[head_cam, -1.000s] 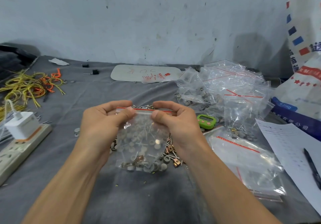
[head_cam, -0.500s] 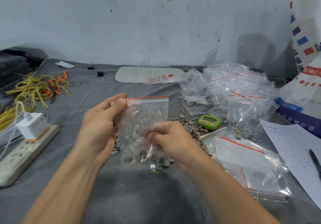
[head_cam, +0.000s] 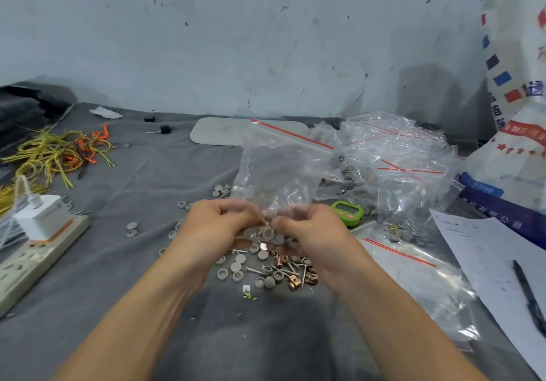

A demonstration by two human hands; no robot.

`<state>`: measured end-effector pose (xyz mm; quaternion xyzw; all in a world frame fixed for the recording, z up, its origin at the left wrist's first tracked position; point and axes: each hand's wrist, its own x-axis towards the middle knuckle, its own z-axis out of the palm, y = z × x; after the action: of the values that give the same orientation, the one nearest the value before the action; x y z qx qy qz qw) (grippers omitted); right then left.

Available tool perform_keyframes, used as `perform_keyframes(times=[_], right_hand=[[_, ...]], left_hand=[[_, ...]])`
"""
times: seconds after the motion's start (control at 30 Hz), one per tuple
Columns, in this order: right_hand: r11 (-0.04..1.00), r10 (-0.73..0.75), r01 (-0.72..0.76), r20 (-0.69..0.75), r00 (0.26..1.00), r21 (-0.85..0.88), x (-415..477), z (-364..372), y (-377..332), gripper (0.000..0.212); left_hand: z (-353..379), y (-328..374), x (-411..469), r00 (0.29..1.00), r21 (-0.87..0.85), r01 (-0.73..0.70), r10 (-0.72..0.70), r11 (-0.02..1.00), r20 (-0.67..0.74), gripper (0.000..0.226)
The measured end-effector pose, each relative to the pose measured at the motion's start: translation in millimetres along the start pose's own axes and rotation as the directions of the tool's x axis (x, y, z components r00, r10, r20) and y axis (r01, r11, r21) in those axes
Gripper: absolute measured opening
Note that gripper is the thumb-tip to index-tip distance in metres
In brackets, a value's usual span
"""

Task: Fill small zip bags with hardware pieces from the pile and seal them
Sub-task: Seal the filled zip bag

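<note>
A clear small zip bag (head_cam: 283, 168) with a red seal strip stands upright over the table, its top leaning away from me. My left hand (head_cam: 212, 230) and my right hand (head_cam: 313, 233) both pinch its lower end, thumbs nearly meeting. Grey round pieces show between my fingers. Just below my hands lies the pile of hardware (head_cam: 266, 271): grey caps, nails and copper clips on the grey cloth.
A heap of filled zip bags (head_cam: 399, 159) rises at the right, flat bags (head_cam: 413, 277) lie nearer. A green timer (head_cam: 347, 213) sits beside my right hand. Paper (head_cam: 490, 250) with a pen (head_cam: 529, 295) is far right. A power strip (head_cam: 35, 250) and wires (head_cam: 56, 153) are left.
Both hands left the bag's seal strip and now pinch its lower end. The bag swung up and away, its sealed top pointing to the wall.
</note>
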<state>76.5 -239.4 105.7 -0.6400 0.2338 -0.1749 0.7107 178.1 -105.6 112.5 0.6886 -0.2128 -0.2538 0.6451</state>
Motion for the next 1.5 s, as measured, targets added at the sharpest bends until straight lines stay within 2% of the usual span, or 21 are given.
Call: perform_keyframes(times=[0.1, 0.23, 0.43, 0.5, 0.53, 0.57, 0.6, 0.63, 0.7, 0.73, 0.77, 0.83, 0.9, 0.97, 1.03, 1.07, 1.2, 1.27, 1.37, 1.43, 1.5], right_hand=[[0.998, -0.063, 0.061, -0.091, 0.994, -0.026, 1.8, -17.7, -2.1, 0.021], [0.989, -0.037, 0.022, -0.100, 0.994, -0.147, -2.1, -45.3, -10.5, 0.010], [0.977, -0.093, 0.006, -0.401, 0.912, -0.212, -0.6, -127.4, -31.5, 0.017], [0.974, -0.106, -0.025, -0.551, 0.828, -0.226, -1.8, -156.7, -36.5, 0.019], [0.953, -0.131, -0.077, -0.631, 0.764, -0.292, -1.5, -169.4, -37.2, 0.014], [0.901, -0.183, -0.171, -0.705, 0.685, -0.400, -0.9, -178.2, -37.2, 0.014], [0.818, -0.260, -0.278, -0.754, 0.603, -0.504, -0.3, -184.3, -36.2, 0.027], [0.759, -0.366, -0.303, -0.763, 0.533, -0.576, 0.3, -187.2, -35.5, 0.035], [0.721, -0.520, -0.208, -0.715, 0.467, -0.660, 0.2, -187.0, -37.7, 0.024], [0.688, -0.537, -0.210, -0.682, 0.496, -0.695, 1.8, -186.6, -36.2, 0.019], [0.638, -0.508, -0.253, -0.644, 0.572, -0.728, 3.2, -186.4, -32.8, 0.020], [0.523, -0.322, -0.352, -0.562, 0.762, -0.776, 4.0, -185.9, -20.2, 0.023], [0.433, -0.108, -0.360, -0.444, 0.890, -0.827, 5.2, -187.3, -4.6, 0.023], [0.345, 0.005, -0.311, -0.330, 0.944, -0.886, 8.9, -189.4, 9.2, 0.024], [0.331, -0.006, -0.262, -0.279, 0.960, -0.907, 12.8, -191.6, 15.3, 0.024], [0.342, -0.025, -0.245, -0.269, 0.963, -0.907, 13.6, -192.8, 16.2, 0.026], [0.501, -0.141, -0.208, -0.317, 0.938, -0.840, 4.1, -192.4, 9.7, 0.040], [0.578, -0.234, -0.166, -0.358, 0.904, -0.799, -6.4, -187.3, 2.9, 0.034], [0.720, -0.322, -0.067, -0.418, 0.849, -0.691, -26.8, -171.7, -4.9, 0.019], [0.858, -0.289, 0.011, -0.465, 0.836, -0.514, -38.1, -157.9, -4.3, 0.018], [0.980, -0.156, 0.072, -0.488, 0.859, -0.188, -44.4, -144.0, -2.5, 0.015]], left_hand=[[12.8, -4.3, 2.6, 0.988, 0.066, 0.055, -0.064, 0.996, 0.138, 0.013], [40.1, -2.4, 7.3, 0.994, 0.041, 0.062, -0.065, 0.997, 0.086, 0.002], [123.4, 13.9, 17.3, 0.977, -0.040, 0.079, -0.069, 0.996, 0.204, 0.021], [147.6, 12.5, 21.6, 0.981, 0.016, 0.022, -0.025, 1.000, 0.194, 0.014], [155.2, 8.1, 24.3, 0.985, 0.114, -0.048, 0.028, 0.992, 0.171, 0.022], [159.5, 2.0, 26.3, 0.986, 0.213, -0.110, 0.079, 0.971, 0.146, 0.030], [161.6, -2.9, 26.0, 0.984, 0.302, -0.158, 0.125, 0.940, 0.127, 0.034], [162.0, -8.2, 24.6, 0.979, 0.374, -0.199, 0.163, 0.906, 0.127, 0.035], [161.2, -19.7, 18.8, 0.959, 0.524, -0.283, 0.219, 0.803, 0.182, 0.034], [161.1, -25.1, 15.2, 0.944, 0.597, -0.329, 0.240, 0.732, 0.227, 0.034], [161.6, -29.6, 11.4, 0.923, 0.650, -0.386, 0.273, 0.654, 0.273, 0.034], [166.0, -35.7, 4.1, 0.854, 0.674, -0.519, 0.338, 0.526, 0.395, 0.038], [173.9, -40.6, -3.9, 0.794, 0.642, -0.608, 0.325, 0.467, 0.514, 0.048], [179.4, -46.5, -8.9, 0.775, 0.673, -0.629, 0.259, 0.389, 0.576, 0.051], [181.3, -50.5, -10.1, 0.773, 0.728, -0.635, 0.217, 0.258, 0.597, 0.037], [181.5, -51.2, -9.8, 0.781, 0.744, -0.625, 0.221, 0.237, 0.585, 0.031], [178.1, -49.9, -7.0, 0.815, 0.776, -0.568, 0.323, 0.275, 0.482, 0.032], [171.9, -47.1, -3.6, 0.852, 0.738, -0.511, 0.374, 0.441, 0.367, 0.028], [157.4, -39.2, 5.0, 0.923, 0.549, -0.383, 0.292, 0.742, 0.249, 0.021], [144.9, -30.7, 6.9, 0.939, 0.415, -0.337, 0.267, 0.845, 0.219, 0.022], [132.4, -24.9, 5.3, 0.946, 0.382, -0.321, 0.276, 0.866, 0.170, 0.031]])
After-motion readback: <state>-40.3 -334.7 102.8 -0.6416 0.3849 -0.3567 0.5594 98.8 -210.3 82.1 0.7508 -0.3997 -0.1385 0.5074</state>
